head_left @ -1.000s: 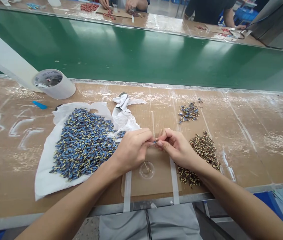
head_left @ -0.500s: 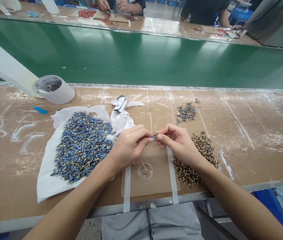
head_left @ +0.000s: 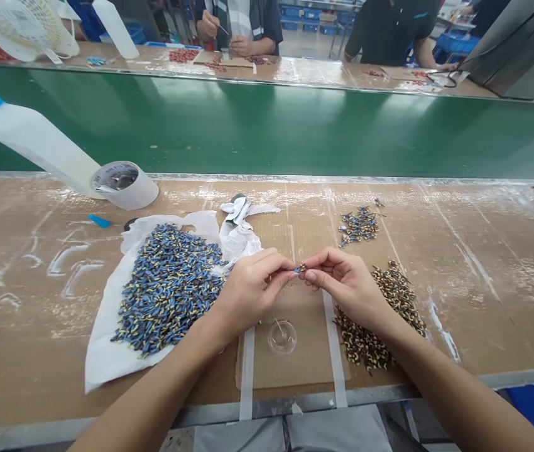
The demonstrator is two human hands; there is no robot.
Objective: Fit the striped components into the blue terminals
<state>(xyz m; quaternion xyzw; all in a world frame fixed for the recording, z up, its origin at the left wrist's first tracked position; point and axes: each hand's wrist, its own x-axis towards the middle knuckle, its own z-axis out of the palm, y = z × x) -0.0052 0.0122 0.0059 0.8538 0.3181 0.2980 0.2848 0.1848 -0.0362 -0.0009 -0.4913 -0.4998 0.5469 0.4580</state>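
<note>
Pinched between thumb and fingertips, a small blue piece (head_left: 297,270) is in my left hand (head_left: 260,282). My right hand (head_left: 340,279) pinches a tiny dark and yellowish piece (head_left: 302,267) against its end, so the fingertips of both hands nearly meet. Left of them spreads a heap of small blue, yellow and black pieces (head_left: 168,282) on white paper (head_left: 100,370). Under my right wrist lies a pile of dark and cream curved pieces (head_left: 399,295). A small cluster of joined blue and dark pieces (head_left: 359,225) rests beyond my right hand.
A shallow clear dish (head_left: 282,338) with a thin stick stands on a taped cardboard sheet (head_left: 295,370). Behind are crumpled tissue (head_left: 239,238), a tape roll (head_left: 125,185) and a white bottle (head_left: 36,138). Across the green belt (head_left: 267,125), co-workers sit at another table.
The camera view has shifted, so the whole scene sits lower and a little further right. Both hands keep their pinch on the small pieces, fingertips together.
</note>
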